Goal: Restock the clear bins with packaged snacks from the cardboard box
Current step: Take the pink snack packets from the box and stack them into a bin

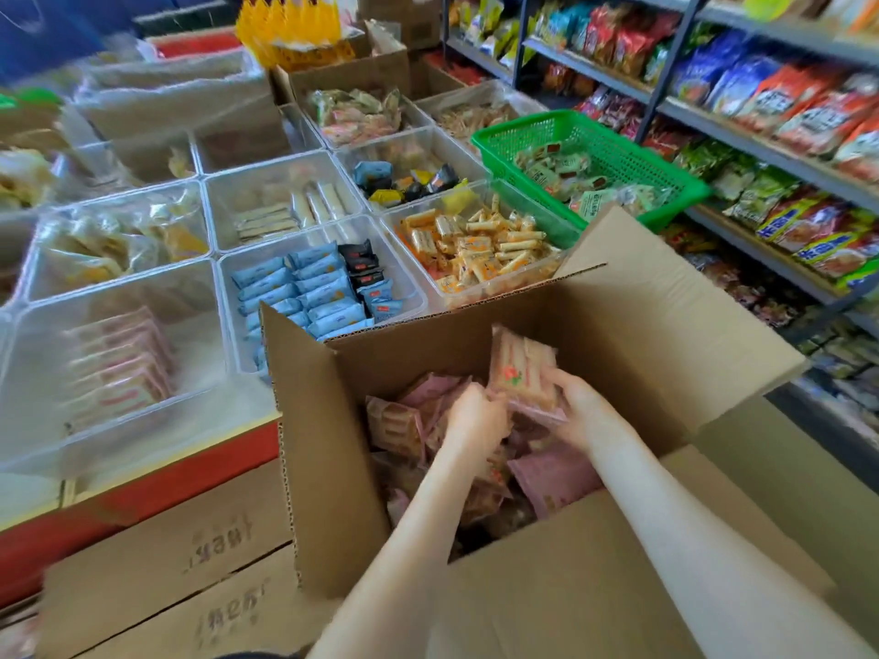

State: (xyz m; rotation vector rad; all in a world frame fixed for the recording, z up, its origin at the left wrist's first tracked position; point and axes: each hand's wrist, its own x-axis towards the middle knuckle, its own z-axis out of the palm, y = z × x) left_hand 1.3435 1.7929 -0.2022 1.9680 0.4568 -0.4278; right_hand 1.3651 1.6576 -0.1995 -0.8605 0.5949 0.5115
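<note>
An open cardboard box (333,420) stands in front of me, full of pink snack packets (554,478). My right hand (580,406) grips a stack of pink packets (521,368) held upright inside the box. My left hand (473,413) is down among the loose packets, fingers curled on some beside that stack. To the left sits a clear bin (200,335) holding a row of the same pink packets (123,368).
Several clear bins cover the counter: blue packets (304,287), orange-and-white rolls (475,249), white bars (290,211). A green basket (594,149) sits behind the box's raised flap. Shelves of bagged snacks (785,111) run along the right. More cardboard boxes (166,563) stand at lower left.
</note>
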